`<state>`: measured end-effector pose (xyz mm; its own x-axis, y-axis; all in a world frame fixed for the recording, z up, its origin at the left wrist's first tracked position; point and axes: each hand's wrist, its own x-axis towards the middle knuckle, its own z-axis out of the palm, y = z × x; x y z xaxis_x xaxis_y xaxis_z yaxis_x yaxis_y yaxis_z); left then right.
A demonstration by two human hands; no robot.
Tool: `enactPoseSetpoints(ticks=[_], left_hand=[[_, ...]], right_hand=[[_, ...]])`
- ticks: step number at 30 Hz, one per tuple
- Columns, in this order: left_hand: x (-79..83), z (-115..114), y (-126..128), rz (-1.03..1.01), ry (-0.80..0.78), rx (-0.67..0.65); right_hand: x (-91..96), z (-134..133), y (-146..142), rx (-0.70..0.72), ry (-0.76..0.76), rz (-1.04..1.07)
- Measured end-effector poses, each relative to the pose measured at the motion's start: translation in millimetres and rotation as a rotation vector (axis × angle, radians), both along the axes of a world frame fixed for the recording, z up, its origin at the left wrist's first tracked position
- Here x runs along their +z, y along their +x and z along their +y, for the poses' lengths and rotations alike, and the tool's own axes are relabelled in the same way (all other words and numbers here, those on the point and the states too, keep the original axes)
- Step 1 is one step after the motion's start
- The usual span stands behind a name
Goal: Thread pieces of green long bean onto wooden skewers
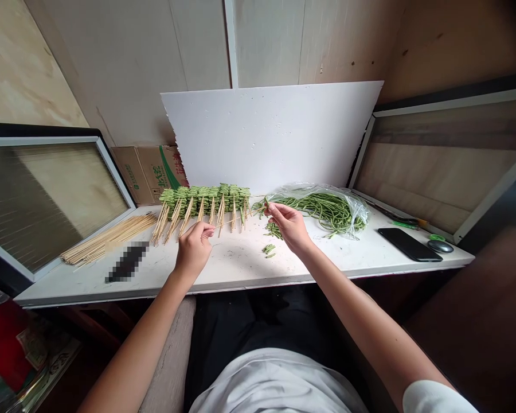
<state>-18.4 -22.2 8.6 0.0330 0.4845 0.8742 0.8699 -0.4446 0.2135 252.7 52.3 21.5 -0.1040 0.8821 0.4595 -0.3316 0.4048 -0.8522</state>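
My left hand (194, 246) is closed on the end of a bamboo skewer (223, 225), which reaches across to the right. My right hand (289, 225) pinches a short piece of green bean (266, 202) near the skewer's far end; whether the tip is inside the piece cannot be made out. Behind my hands, skewered cut beans (202, 201) lie stacked in several bundles, their bare sticks pointing toward me. Loose cut bean pieces (269, 250) rest on the white table (241, 267) below my right hand. Long uncut beans (327, 209) spill from a clear plastic bag (358, 229) at the right.
A pile of bare skewers (107, 241) lies at the left, beside a dark pixelated object (126, 262). On the right are a black phone (409, 244) and a small round silver object (440, 246). A white board (270, 137) and a cardboard box (141, 172) stand behind.
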Motion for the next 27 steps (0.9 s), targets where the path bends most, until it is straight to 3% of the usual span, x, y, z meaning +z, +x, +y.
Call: enactPoseSetpoints(ticks=[8, 15, 27], left_hand=[[1.1, 0, 0, 0.026, 0.041, -0.033], [-1.2, -1, 1, 0.028, 0.012, -0.033], [-8.1, 0, 4, 0.012, 0.019, -0.049]], right_hand=[[-1.9, 2, 3, -0.019, -0.028, -0.005], [0.0, -7, -2, -0.139, 0.065, -0.056], [-3.8, -13, -11, -0.160, 0.071, -0.065]])
